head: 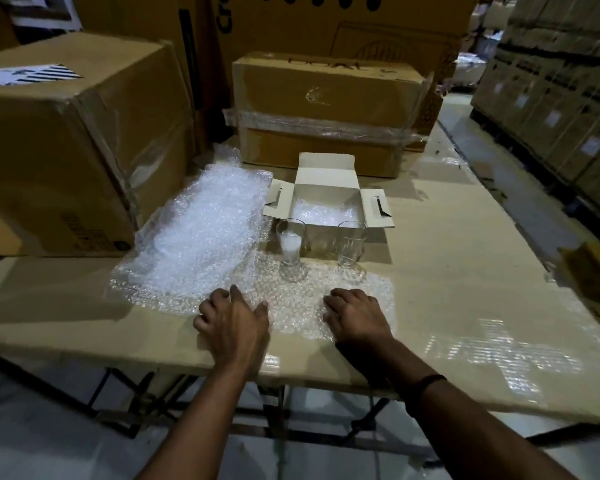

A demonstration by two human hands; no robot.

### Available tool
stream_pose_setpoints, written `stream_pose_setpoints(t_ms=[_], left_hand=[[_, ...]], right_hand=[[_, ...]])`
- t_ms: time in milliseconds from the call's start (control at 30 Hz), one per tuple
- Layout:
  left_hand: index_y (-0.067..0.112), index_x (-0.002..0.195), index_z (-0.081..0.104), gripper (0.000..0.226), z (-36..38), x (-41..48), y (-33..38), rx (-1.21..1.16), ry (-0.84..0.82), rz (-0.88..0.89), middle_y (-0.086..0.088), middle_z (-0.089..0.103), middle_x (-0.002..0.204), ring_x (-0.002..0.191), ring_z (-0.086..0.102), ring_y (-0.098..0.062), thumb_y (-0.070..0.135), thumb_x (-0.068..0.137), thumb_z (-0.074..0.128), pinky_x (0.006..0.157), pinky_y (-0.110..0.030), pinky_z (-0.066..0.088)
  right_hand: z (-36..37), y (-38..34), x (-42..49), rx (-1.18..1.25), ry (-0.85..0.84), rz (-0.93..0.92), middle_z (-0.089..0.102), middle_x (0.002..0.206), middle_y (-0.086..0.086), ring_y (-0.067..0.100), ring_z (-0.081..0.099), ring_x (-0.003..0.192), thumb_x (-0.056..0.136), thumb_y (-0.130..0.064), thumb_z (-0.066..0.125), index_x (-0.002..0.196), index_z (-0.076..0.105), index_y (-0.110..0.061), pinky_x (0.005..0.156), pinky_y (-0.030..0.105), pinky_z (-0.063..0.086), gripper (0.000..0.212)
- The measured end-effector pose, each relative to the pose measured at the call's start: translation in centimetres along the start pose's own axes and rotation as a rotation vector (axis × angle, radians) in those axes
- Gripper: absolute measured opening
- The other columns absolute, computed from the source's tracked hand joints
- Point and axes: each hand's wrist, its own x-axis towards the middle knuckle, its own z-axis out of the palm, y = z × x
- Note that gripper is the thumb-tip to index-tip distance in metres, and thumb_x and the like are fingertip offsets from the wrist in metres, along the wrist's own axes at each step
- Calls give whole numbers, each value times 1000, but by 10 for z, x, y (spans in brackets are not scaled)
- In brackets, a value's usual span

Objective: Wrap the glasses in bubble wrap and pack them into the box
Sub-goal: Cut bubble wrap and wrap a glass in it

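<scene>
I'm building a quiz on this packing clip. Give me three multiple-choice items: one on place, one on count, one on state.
1. Where do the glasses stand?
A. inside the white box
B. on the bubble wrap in front of the white box
C. on the big brown carton

2. How many glasses are out on the table?
A. one
B. two
C. four

3. How are the white box's flaps?
A. open
B. taped shut
C. torn off

Answers:
1 B: the left glass and right glass stand on the bubble wrap, before the white box.
2 B: only these two show.
3 A: the flaps are folded outward.
</scene>
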Motion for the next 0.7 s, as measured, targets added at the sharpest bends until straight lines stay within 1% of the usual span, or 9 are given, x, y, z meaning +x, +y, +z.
stream_pose_setpoints(t_ms=[100,167,233,300,400,467,533,600,700], left_hand=[[25,104,69,33,-2,0,1,2,-46,-37,-10,56,117,110,43,-34,49,81,65,91,-44,29],[27,99,70,18,-4,3,3,-83,-45,-33,-7,61,112,107,47,-33,37,86,63,88,-41,31],[25,94,69,10,-5,4,6,-295,3,84,-5,67,100,97,57,-33,20,87,63,81,-38,39],[16,89,70,19,-4,-1,8,-488,65,301,-8,70,89,85,61,-33,0,79,66,72,-37,48],[10,87,69,30,-7,-15,14,-571,139,558,-7,69,87,83,59,-27,-13,69,62,68,-31,45],[8,86,68,22,-10,-22,20,-610,171,714,-6,69,87,84,58,-22,-7,72,58,70,-32,46],[6,91,70,13,-8,-28,25,-630,153,856,-8,71,93,89,59,-19,1,81,62,75,-34,49],[4,105,68,22,-4,-32,26,-651,98,917,-12,69,110,103,59,-18,14,87,62,84,-36,50],[10,117,55,54,2,-37,19,-737,15,813,-9,53,127,111,55,-19,50,83,67,90,-27,49]], right_hand=[[-4,4,7,-13,-104,-18,51,138,-6,24,45,124,97,-41,41,126,57,-27,97,37,36,36],[-9,5,12,30,-92,-6,57,133,-5,25,52,119,95,-38,46,122,62,-26,93,35,41,33],[-18,1,17,297,32,115,67,119,-3,20,61,107,94,-33,53,112,68,-21,84,27,45,27],[-34,-10,25,665,122,333,71,99,-2,16,65,87,94,-32,56,98,71,-18,71,22,42,21],[-53,-22,45,1029,46,484,72,92,8,18,64,68,86,-51,63,95,62,-18,60,29,48,34],[-61,-31,56,1087,-105,487,69,93,13,20,63,61,76,-59,72,109,53,-16,52,30,47,57],[-65,-39,62,947,-192,448,67,94,14,22,62,61,72,-42,83,124,45,-20,49,30,47,68],[-68,-41,66,815,-172,463,67,91,16,23,62,60,73,-14,83,129,48,-14,47,29,49,66],[-69,-25,63,980,-74,595,63,75,18,24,59,49,80,8,66,124,52,-4,49,33,49,48]])
